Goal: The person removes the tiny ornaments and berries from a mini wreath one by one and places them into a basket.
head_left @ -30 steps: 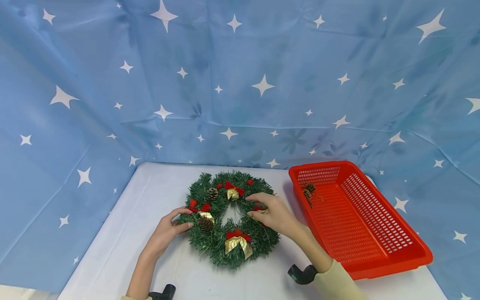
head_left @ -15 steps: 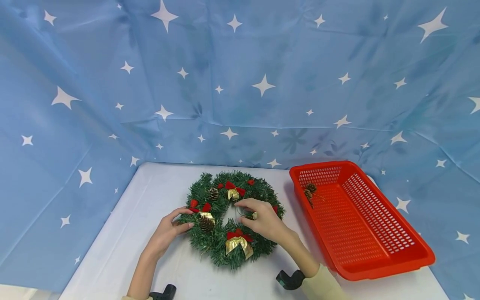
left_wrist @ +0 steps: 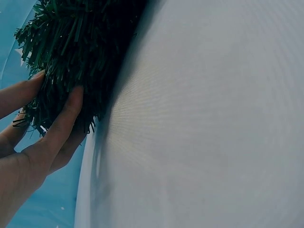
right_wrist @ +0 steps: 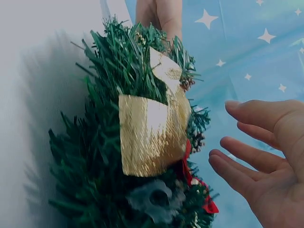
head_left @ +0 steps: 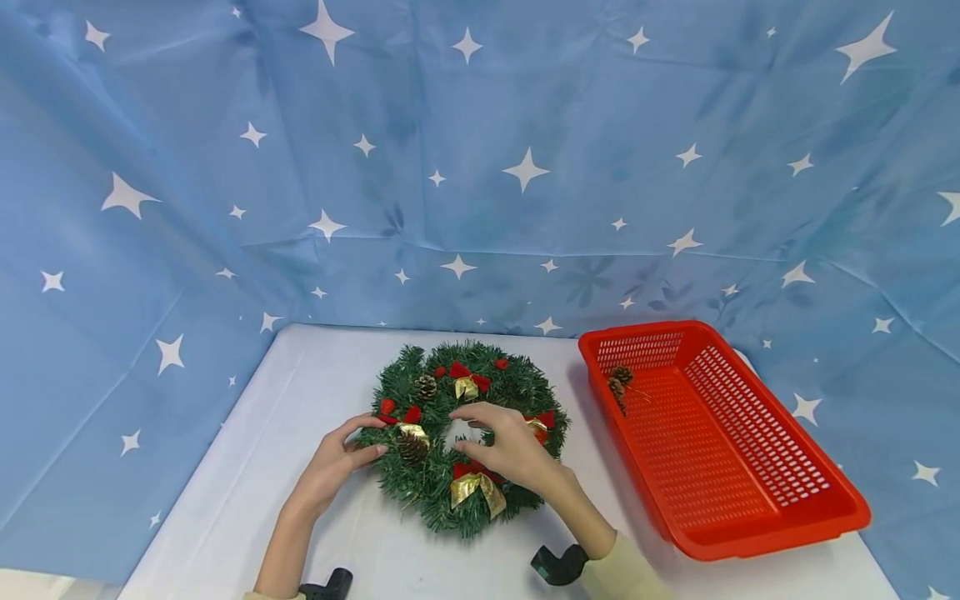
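A green tinsel wreath [head_left: 528, 387] lies flat on the white-covered table, dressed with red-and-gold bows, pine cones and small red pieces. At its left side my left hand [head_left: 326, 471] grips the greenery, and in the left wrist view the fingers [left_wrist: 66, 116] curl round the edge. Above the wreath's centre hole hovers my right hand [head_left: 504, 446], its thumb and fingers apart. The right wrist view shows nothing between them. Near that hand are the front gold bow [head_left: 477, 490] and the right-hand bow [head_left: 542, 425]. One pine cone [head_left: 412, 448] sits beside my left fingertips.
A red plastic basket [head_left: 750, 546] stands to the right of the wreath, with a few small pine cones [head_left: 618, 383] in its back left corner. A blue star-printed cloth [head_left: 480, 208] hangs behind the white tabletop [head_left: 247, 467].
My right hand has moved left from the wreath's right-hand bow to above the centre hole, uncovering that bow. My left hand and the wreath have stayed in place.
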The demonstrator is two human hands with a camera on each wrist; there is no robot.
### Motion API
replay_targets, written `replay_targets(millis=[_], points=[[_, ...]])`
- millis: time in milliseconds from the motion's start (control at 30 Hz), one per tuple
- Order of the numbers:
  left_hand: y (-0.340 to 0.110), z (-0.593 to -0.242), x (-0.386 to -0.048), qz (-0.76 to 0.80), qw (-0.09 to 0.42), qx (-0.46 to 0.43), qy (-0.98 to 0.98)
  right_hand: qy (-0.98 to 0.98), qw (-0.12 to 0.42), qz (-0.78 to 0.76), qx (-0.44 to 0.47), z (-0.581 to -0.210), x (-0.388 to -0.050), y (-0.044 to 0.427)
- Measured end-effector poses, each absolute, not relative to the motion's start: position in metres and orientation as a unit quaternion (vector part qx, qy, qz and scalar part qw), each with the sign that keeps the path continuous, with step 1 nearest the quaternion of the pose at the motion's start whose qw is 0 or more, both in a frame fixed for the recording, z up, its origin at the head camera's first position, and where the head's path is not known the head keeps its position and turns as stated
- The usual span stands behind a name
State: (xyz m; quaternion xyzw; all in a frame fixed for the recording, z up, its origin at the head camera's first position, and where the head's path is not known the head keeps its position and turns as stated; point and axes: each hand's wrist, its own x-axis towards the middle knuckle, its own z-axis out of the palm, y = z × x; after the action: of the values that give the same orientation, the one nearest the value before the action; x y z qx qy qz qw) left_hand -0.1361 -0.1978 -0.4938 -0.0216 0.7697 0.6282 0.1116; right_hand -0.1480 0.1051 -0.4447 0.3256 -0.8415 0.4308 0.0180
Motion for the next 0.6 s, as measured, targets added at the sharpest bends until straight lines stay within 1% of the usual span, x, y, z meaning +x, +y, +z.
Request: replay_targets(millis=[400,600], points=[[-0.198,-0.493,-0.136,0.627,0.110,-0.019,0.771,-0.826,0.008,0.447,0.343,-0.452,-0.150,0.087],[-0.198,-0.494,-0.136,0.626,0.112,-0.022,0.772,-0.819,-0.010,0.457,0.348,-0.455,-0.150,0.076]])
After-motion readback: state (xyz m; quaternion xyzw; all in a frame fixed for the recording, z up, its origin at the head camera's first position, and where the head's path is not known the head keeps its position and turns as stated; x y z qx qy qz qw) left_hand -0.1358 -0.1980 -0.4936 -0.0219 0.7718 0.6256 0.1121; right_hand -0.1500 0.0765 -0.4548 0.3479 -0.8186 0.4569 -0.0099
